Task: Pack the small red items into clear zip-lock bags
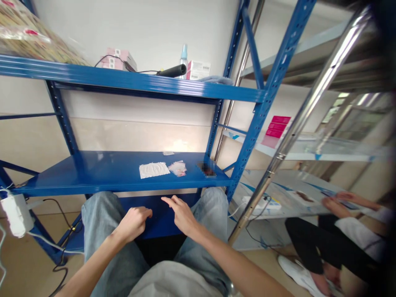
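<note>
My left hand (135, 223) hangs above my lap with its fingers curled in, and nothing shows in it. Facing it, my right hand (183, 215) points its index finger to the left, with nothing visible in it. The two hands are apart, below the front edge of a blue metal shelf (102, 175). On that shelf, a white cloth (154, 170) lies flat beside a small clear plastic bag (178, 168) with something pinkish inside. Farther right is a dark, pixelated item (207, 169) that I cannot make out. Neither hand touches these things.
The upper shelf (130, 82) holds a pink box (116, 61), a spray bottle (184, 57), a black cylinder (172, 71) and a white-and-pink box (198, 70). A white power strip (17, 214) hangs at the left. To the right, another person's hands (340, 204) are at a neighbouring rack (275, 165).
</note>
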A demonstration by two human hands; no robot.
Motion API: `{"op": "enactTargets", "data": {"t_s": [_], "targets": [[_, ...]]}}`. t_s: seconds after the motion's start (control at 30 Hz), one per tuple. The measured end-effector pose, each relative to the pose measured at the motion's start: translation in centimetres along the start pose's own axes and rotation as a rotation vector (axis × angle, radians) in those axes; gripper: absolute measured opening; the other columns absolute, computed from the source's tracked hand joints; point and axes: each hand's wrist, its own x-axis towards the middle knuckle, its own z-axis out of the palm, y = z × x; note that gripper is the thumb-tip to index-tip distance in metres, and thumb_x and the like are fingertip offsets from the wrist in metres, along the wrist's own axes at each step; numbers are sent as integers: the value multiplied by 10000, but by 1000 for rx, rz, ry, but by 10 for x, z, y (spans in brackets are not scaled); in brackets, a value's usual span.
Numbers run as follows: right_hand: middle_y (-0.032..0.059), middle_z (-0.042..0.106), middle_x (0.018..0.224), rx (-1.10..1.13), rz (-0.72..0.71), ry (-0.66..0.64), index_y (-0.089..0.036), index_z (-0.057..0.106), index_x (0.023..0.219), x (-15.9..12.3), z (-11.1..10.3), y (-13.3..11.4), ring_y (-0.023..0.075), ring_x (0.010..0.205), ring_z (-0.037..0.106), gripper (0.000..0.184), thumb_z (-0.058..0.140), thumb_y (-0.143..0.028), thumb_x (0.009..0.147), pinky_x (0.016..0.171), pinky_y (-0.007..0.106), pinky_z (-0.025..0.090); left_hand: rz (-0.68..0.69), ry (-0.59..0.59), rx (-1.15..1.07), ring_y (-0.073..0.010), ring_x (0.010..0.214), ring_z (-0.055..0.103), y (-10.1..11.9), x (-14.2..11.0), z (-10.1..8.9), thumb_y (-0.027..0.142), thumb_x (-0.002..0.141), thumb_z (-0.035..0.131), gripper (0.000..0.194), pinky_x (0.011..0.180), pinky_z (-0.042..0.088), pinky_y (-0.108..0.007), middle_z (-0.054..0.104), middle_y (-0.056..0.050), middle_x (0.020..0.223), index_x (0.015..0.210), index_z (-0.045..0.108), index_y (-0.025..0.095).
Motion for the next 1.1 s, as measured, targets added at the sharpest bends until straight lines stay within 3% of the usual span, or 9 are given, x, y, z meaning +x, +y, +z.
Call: {"op": "enactTargets", "data": {"t_s": [0.23,0.4,0.53,0.63,0.77,0.93,1.1], "targets": [[-30,683,685,27,94,-19,-260,695,1216,7,2,16,180,758,591,655,423,68,719,792,270,408,-9,-3,5,-204,805,644,0,1,3,-12,861,382,355,714,404,-305,680,-49,835,908,663,200],[-33,652,618,34,172,11,-231,750,940,10,-6,17,142,630,606,477,432,45,717,698,244,378,-6,-2,15,-212,817,614,1,2,3,-3,883,385,338,706,400,-314,663,-51,828,887,649,208],[-39,596,567,8,124,-12,-241,747,900,10,-8,16,140,573,571,449,449,43,721,645,250,341,36,6,18,-231,868,576,5,3,2,2,893,378,328,752,409,-337,651,-59,830,852,635,202],[-30,612,607,0,52,-60,-238,736,894,8,-1,19,147,615,586,427,471,50,723,646,252,347,36,8,18,-241,916,562,8,5,2,-3,874,389,325,807,408,-360,648,-64,906,904,640,202],[21,662,816,-18,37,48,-211,685,846,10,9,23,176,802,620,338,475,45,783,714,262,403,22,21,13,-240,945,549,10,8,3,13,903,364,330,836,394,-372,630,-63,1022,1025,603,205],[41,620,999,3,-37,91,-217,605,902,16,6,25,202,972,581,202,487,-53,915,854,315,434,13,24,22,-238,902,525,14,8,2,53,951,325,270,818,382,-375,603,-63,1004,985,549,200],[47,581,977,-30,-17,45,-212,507,939,15,5,30,211,920,534,219,395,-25,917,821,346,428,-1,-9,-10,-244,955,540,17,4,1,22,876,359,264,852,400,-386,608,-80,1081,985,523,199]]}}
